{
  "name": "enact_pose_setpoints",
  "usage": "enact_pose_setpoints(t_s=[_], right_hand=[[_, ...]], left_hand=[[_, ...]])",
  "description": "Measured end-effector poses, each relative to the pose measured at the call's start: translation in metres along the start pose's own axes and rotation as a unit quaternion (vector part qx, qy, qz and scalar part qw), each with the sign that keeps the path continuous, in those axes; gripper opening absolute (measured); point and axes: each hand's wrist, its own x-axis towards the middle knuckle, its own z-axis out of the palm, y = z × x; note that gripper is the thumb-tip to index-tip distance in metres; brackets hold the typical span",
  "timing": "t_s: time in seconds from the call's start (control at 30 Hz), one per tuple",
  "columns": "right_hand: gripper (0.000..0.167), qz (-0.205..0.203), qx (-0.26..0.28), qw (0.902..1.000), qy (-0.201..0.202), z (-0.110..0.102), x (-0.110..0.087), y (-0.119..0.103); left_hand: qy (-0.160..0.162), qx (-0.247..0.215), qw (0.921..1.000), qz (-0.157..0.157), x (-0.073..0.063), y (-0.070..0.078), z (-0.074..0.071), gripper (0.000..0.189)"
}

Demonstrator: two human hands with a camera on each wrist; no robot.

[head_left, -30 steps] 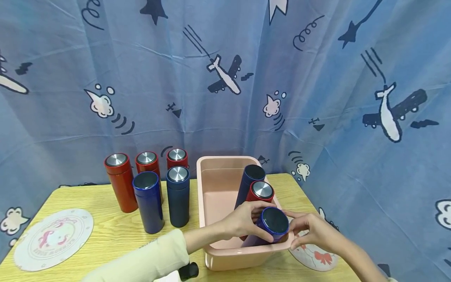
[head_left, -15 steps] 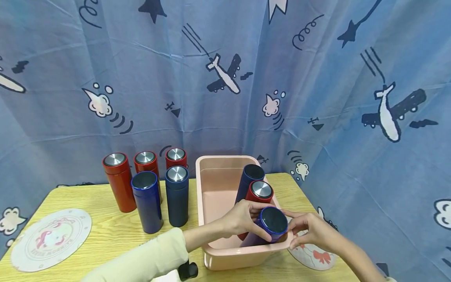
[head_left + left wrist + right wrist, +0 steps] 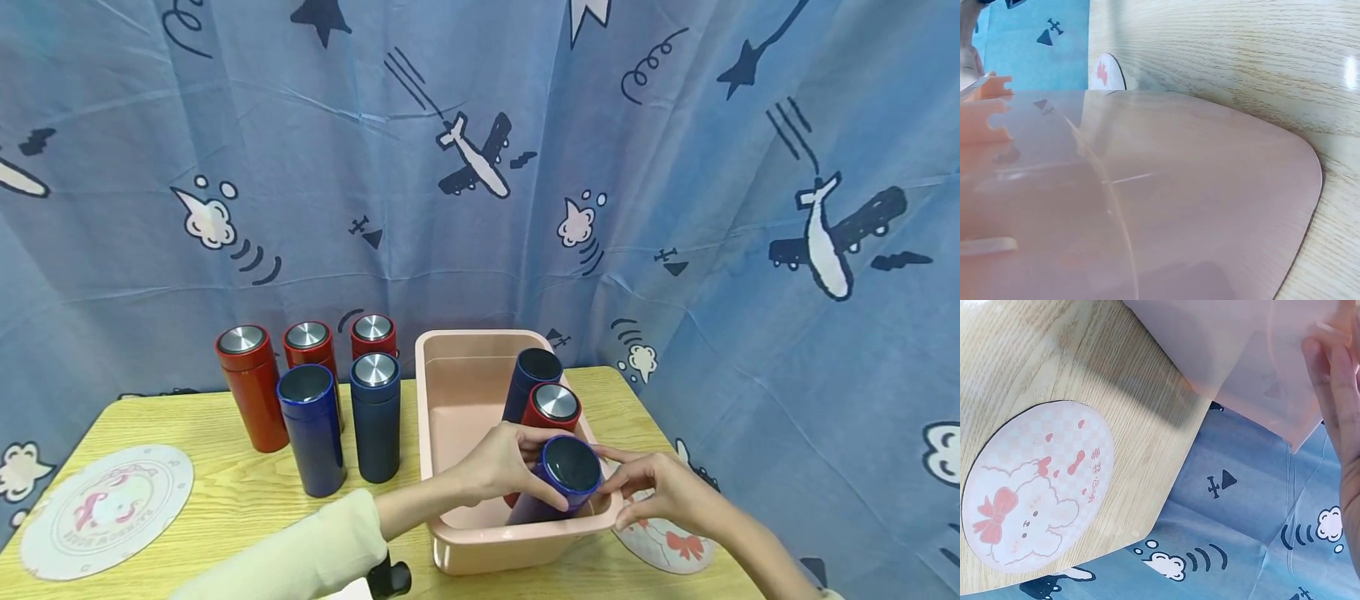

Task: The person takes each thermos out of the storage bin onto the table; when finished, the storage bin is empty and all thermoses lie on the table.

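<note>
A pink plastic bin [image 3: 424, 417] stands on the table. Inside its near right corner leans a blue thermos bottle [image 3: 572, 467] with a dark lid, and my left hand [image 3: 498, 465] grips it just below the lid, thumb on the near side. My right hand [image 3: 667, 492] holds the bin's right rim, its fingers close to the lid. In the right wrist view, fingers [image 3: 1322, 375] lie against the bin's outer wall. Behind the gripped bottle are a red thermos [image 3: 557, 403] with a silver lid and a dark blue thermos [image 3: 534, 379]. The left wrist view shows the bin's outer wall [image 3: 1210, 187], not the hand.
Left of the bin stand several upright thermoses: three red, including one [image 3: 255, 392] at the far left, a blue one [image 3: 313, 437] and a navy one [image 3: 377, 425]. Round mats lie at the left [image 3: 112, 508] and right [image 3: 1041, 487]. A patterned curtain [image 3: 300, 167] hangs behind.
My left hand has shifted the blue thermos's top slightly left and away from the bin's right rim. The right hand stays at the rim, and the other bottles keep their places.
</note>
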Motion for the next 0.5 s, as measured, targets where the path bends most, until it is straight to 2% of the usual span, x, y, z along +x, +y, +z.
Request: enact_pose_setpoints(t_s=[0.3, 0.5], right_hand=[[0.031, 0.013, 0.012, 0.9998, 0.004, 0.001, 0.0, -0.001], [0.032, 0.011, 0.008, 0.9999, 0.006, 0.002, 0.0, 0.0]], left_hand=[[0.007, 0.006, 1.0, 0.0, -0.001, 0.008, -0.006, 0.067], [0.016, 0.031, 0.9994, -0.001, -0.004, 0.015, -0.011, 0.067]])
